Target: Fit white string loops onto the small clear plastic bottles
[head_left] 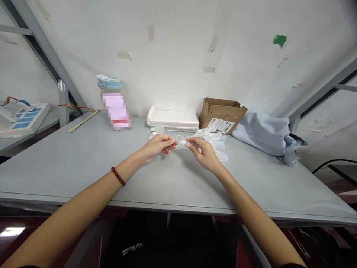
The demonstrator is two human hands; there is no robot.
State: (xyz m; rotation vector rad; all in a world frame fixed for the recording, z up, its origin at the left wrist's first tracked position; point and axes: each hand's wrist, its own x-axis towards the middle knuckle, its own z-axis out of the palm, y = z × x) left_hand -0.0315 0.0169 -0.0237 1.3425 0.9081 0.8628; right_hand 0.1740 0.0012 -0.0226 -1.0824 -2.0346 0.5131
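Observation:
Above the middle of the table (178, 186), my right hand (205, 152) grips a small translucent white plastic piece with a narrow white tip (183, 142). A thin white cord (180, 136) loops from this piece over to my left hand (157, 147). The thumb and forefinger of that hand are pinched together on the cord's end, its other fingers curled loosely. Several similar translucent pieces (219, 145) with white ends and thin cords lie just behind my right hand. More white translucent pieces (156, 130) lie behind my left hand, partly covered by it.
A stack of white sheets or envelopes (175, 118) lies against the wall, beside an open cardboard box (220, 115). Light blue cloth (262, 132) rests at the right. Behind a blurred pink item (117, 109) is a blue-lidded container (110, 82). A strip (83, 121) lies at the left.

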